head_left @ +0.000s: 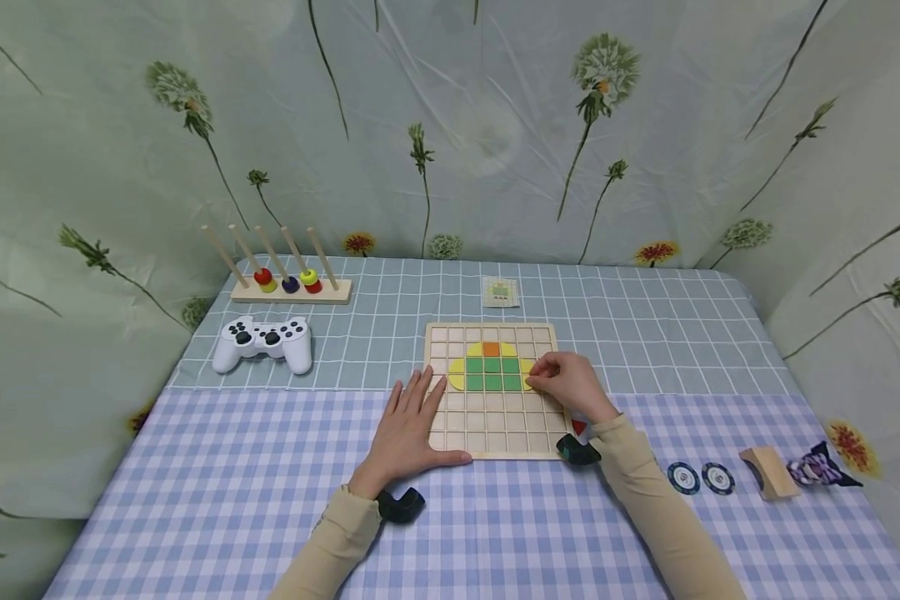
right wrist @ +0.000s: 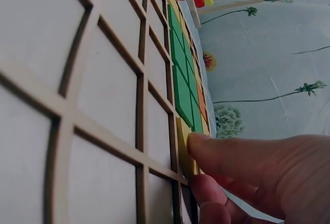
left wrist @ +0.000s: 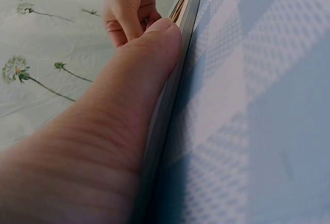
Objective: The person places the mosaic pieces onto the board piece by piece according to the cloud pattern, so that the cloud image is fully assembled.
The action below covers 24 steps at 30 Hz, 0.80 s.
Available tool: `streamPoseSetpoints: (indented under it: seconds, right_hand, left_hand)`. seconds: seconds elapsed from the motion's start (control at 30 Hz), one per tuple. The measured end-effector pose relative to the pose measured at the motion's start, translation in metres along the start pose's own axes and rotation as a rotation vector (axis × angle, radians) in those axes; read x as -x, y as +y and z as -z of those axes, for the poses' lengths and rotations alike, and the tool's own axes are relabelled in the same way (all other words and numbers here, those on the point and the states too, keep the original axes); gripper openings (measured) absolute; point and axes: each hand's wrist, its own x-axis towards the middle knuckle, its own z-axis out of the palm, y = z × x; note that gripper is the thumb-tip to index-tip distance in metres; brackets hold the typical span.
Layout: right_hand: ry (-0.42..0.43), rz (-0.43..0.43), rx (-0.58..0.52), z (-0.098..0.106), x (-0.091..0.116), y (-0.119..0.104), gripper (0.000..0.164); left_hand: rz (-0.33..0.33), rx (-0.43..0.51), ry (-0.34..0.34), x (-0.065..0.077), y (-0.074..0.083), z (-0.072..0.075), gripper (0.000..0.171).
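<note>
A wooden grid board (head_left: 487,425) lies on the table with green square tiles (head_left: 492,382), an orange square tile (head_left: 491,349) and yellow rounded tiles (head_left: 456,373) set in its cells. My left hand (head_left: 408,429) rests at the board's left edge, fingers spread and straight, thumb along the near edge. At the right end of the green rows, my right hand (head_left: 570,383) pinches a yellow rounded tile (right wrist: 184,144) between thumb and fingers. That tile sits beside the green ones, partly covered by the fingertips. In the left wrist view the left thumb (left wrist: 139,54) hides most of the board.
Behind the board lies a small pattern card (head_left: 500,292). To the left are a white game controller (head_left: 262,340) and a peg stand (head_left: 292,292) with coloured beads. On the right lie two poker chips (head_left: 683,478), a wooden arch block (head_left: 769,473) and a purple wrapped item (head_left: 817,468).
</note>
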Motion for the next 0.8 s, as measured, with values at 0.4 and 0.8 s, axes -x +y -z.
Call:
streamPoseSetpoints:
  seconds: [0.4, 0.8]
  right_hand:
    - [0.041, 0.068, 0.058, 0.03, 0.023, 0.017, 0.009]
    - [-0.142, 0.196, 0.091, 0.051, 0.047, 0.041, 0.018]
  left_hand:
    - [0.017, -0.007, -0.021, 0.0, -0.001, 0.0, 0.117]
    - [0.02, -0.016, -0.024, -0.001, -0.001, -0.001, 0.118]
